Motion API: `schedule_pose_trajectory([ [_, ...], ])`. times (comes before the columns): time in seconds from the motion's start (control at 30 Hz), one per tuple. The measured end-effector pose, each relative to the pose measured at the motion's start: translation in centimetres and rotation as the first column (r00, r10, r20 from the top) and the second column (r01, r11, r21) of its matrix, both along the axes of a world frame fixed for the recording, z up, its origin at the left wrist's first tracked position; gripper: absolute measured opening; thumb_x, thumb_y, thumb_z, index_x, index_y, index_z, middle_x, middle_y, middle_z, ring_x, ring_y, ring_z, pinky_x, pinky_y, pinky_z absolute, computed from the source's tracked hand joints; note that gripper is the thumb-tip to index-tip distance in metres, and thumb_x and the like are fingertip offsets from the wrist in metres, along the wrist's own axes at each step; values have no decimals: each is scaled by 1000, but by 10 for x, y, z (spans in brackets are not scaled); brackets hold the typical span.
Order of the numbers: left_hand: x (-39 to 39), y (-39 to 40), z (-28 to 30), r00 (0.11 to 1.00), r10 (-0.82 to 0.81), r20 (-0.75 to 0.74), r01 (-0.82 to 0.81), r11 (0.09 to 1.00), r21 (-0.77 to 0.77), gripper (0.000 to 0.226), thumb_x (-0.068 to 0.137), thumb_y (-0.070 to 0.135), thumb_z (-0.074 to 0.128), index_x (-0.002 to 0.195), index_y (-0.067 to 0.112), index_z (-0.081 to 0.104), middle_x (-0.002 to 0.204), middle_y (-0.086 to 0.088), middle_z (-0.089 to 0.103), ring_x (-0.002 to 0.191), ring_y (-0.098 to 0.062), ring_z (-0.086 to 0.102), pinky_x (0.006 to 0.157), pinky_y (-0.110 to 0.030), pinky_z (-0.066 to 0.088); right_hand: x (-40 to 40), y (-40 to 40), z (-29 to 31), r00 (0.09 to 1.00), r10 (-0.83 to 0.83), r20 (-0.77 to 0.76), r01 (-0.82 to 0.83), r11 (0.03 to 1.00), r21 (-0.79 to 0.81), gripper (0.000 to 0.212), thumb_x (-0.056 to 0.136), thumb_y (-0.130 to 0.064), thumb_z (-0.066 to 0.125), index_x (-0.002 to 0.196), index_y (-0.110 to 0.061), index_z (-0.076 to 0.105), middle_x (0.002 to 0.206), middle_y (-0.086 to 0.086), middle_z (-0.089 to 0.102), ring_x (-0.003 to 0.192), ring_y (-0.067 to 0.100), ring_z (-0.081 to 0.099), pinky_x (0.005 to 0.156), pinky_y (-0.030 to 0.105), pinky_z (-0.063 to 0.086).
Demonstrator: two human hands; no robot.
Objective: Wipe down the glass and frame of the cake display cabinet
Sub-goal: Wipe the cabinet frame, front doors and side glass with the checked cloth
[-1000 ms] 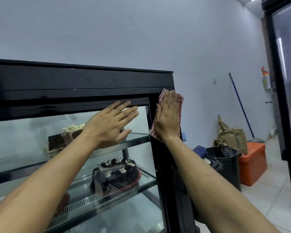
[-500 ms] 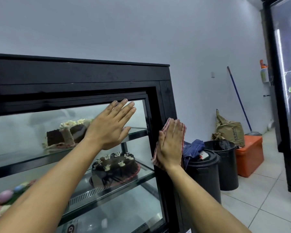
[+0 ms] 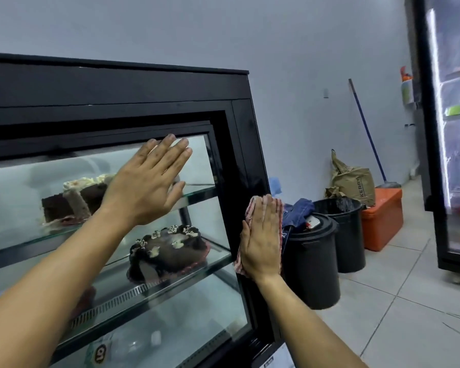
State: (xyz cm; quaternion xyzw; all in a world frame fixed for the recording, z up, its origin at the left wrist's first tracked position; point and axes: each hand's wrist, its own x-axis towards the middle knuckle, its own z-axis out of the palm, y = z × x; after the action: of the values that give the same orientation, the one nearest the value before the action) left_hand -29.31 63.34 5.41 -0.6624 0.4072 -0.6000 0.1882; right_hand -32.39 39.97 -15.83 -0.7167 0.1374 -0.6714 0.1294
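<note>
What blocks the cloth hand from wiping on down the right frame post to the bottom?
Nothing visible. The right hand presses the cloth flat on the black frame post, which shows bare below it. The lidded black bin stands beside the post, not across it.

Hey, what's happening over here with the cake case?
A person is cleaning a black cake display cabinet. Their right hand presses a red-checked cloth flat against the cabinet's right-hand frame post, about halfway up. Their left hand rests open on the front glass near its top right corner, apparently for support. Inside, two chocolate cakes sit on glass shelves. Black bins stand on the floor just beyond.
</note>
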Motion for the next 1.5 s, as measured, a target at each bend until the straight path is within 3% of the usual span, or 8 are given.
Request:
schedule_pose_trajectory([
  [0.2,-2,-12,-19,997,-39,-61,33,994,-105,71,102,44,25,163,8,23,171,-11,16,160,-28,10,130,-48,5,-14,6,-122,983,158,-99,-135,969,206,72,110,-51,24,166,-9,6,174,12,4,161,33,3,130,48,7],
  [0.4,3,-22,-48,999,-34,-9,33,994,-109,65,105,42,30,163,15,26,171,-9,18,160,-30,11,130,-50,11,-9,43,-51,990,134,43,-125,702,701,69,104,-59,3,163,-25,-3,175,5,4,162,21,-1,132,42,2],
  [0.57,0,-22,-48,999,-33,-7,32,994,-107,65,105,42,28,164,14,24,171,-10,18,160,-31,11,130,-49,6,-1,27,70,987,156,44,-157,860,485,68,107,-49,6,166,-15,-1,174,6,-9,160,16,-12,130,38,-11],
  [0.73,2,-23,-47,999,-38,-8,37,993,-114,66,105,44,26,164,14,23,171,-10,17,160,-31,8,130,-51,8,-1,15,-9,984,164,77,-181,914,362,63,111,-45,11,166,-15,11,175,5,5,162,17,0,132,42,3],
  [0.97,3,-22,-49,998,-44,-33,41,994,-103,67,105,45,24,164,15,21,172,-11,14,160,-32,5,130,-52,6,-20,36,-197,971,236,47,-167,523,836,64,103,-57,7,161,-32,-4,175,3,1,161,12,-5,130,33,-3],
  [1.17,1,-22,-48,999,-47,-26,44,994,-98,67,105,45,25,164,14,20,172,-12,14,160,-33,3,130,-53,5,-15,53,-99,993,50,109,-118,236,965,76,102,-48,1,165,-11,19,172,9,18,160,24,13,131,43,5],
  [1.37,0,-22,-49,997,-63,-46,58,993,-103,66,105,43,26,164,14,22,171,-12,16,160,-34,6,129,-53,5,10,48,34,976,144,162,-217,691,690,60,109,-45,4,164,-21,-1,174,1,-4,161,17,-7,131,40,-8],
  [1.5,-1,-23,-49,997,-59,-44,54,993,-105,66,105,43,26,164,15,22,171,-12,17,160,-34,8,129,-53,7,-10,36,-24,978,205,38,-204,901,383,59,113,-35,11,166,-16,-5,173,6,-16,160,24,-15,131,44,-6],
])
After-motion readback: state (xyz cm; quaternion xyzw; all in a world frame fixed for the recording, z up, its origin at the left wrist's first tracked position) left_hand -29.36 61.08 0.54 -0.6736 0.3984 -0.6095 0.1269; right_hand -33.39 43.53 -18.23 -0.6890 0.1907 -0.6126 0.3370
